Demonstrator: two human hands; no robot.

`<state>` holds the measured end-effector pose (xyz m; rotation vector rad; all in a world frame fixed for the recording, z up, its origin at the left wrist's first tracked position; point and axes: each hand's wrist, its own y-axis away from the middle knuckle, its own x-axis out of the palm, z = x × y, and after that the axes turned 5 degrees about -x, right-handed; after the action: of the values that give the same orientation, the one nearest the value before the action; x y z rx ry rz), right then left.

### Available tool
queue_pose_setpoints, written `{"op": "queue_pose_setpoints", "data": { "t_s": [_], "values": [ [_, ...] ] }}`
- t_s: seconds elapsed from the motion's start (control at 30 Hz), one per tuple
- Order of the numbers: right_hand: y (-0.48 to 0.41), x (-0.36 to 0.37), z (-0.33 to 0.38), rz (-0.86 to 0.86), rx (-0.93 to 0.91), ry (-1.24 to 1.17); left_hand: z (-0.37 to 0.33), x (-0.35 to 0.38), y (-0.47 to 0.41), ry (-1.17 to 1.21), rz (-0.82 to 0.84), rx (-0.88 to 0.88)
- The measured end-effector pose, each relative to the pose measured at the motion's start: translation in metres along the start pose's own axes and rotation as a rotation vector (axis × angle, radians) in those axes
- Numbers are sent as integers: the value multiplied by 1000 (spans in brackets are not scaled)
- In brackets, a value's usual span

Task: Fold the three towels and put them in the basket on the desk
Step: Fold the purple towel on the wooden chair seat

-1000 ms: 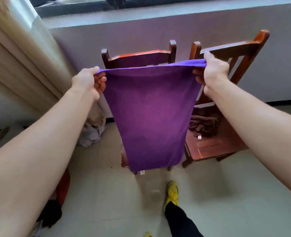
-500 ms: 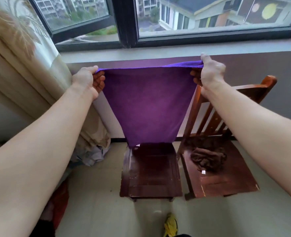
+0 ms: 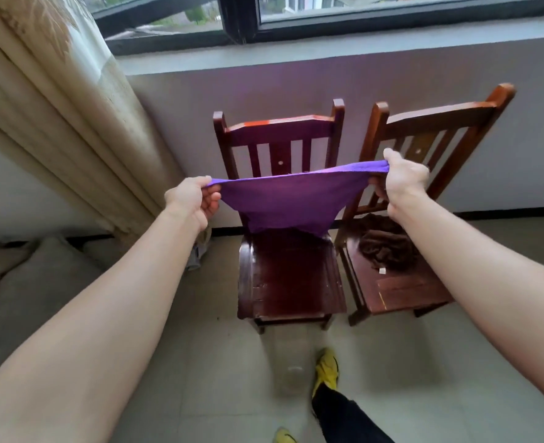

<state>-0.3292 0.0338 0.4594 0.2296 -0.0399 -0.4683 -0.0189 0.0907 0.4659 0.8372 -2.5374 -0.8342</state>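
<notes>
Tiled floor (image 3: 219, 362) nearest, yellow shoe (image 3: 326, 370) on it. Left hand (image 3: 190, 199) and right hand (image 3: 403, 175) each pinch top corner of purple towel (image 3: 290, 203), stretched between them. Towel now lowered from window height; bottom edge meets dark chair (image 3: 290, 276) seat, likely laying flat for first fold. Brown towel (image 3: 389, 247) crumpled on neighbouring chair (image 3: 401, 292), unfolded. Basket not in view

forearms (image 3: 120, 308): bare | trouser leg (image 3: 344, 420): black | shoes (image 3: 326, 370): yellow, dark trim

Soft window daylight, wide-angle edge distortion
</notes>
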Motion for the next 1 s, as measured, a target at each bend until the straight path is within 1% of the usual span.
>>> {"op": "queue_pose_setpoints", "data": {
  "t_s": [0.27,0.43,0.5,0.6,0.63,0.73,0.87,0.93,1.0],
  "values": [
    [61,-59,-82,-92,143,73,92,-59,32,-95,-60,-168],
    [86,-87,-128,-137,238,193,148,-86,43,-198,-188,-241],
    [95,-92,-140,-143,252,202,164,-93,44,-223,-198,-270],
    [102,-97,-151,-163,279,226,177,-98,43,-223,-182,-284],
    [99,-97,-155,-165,261,239,179,-97,40,-214,-180,-283],
    [88,-96,-166,-130,247,255,184,-95,26,-179,-141,-274],
    [62,-89,-181,-69,364,152,188,-89,-3,-156,-27,-279],
    [42,-82,-195,-37,417,143,189,-84,-23,-194,34,-277],
    [21,-74,-210,-9,466,149,193,-78,-46,-270,26,-269]
  ]
}}
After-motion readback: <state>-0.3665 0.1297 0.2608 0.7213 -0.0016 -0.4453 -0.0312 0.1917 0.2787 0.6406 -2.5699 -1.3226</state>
